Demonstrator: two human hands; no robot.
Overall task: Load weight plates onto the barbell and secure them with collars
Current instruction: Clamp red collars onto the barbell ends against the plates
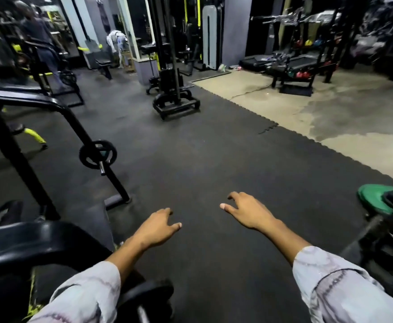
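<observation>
My left hand (157,227) and my right hand (246,210) hover palm down over the black rubber floor, fingers loosely apart, holding nothing. A small black weight plate (90,157) hangs on a peg of the black machine frame to the left, well ahead of my left hand. A green weight plate (374,199) lies at the right edge, with dark equipment partly over it. A black plate (153,297) on a chrome bar end shows at the bottom, under my left forearm. I see no collars.
A black padded seat (27,243) and machine frame (51,108) stand close on the left. A cable machine base (175,103) stands ahead. Bare concrete floor (330,113) and benches lie to the right rear. A person (44,43) stands far left.
</observation>
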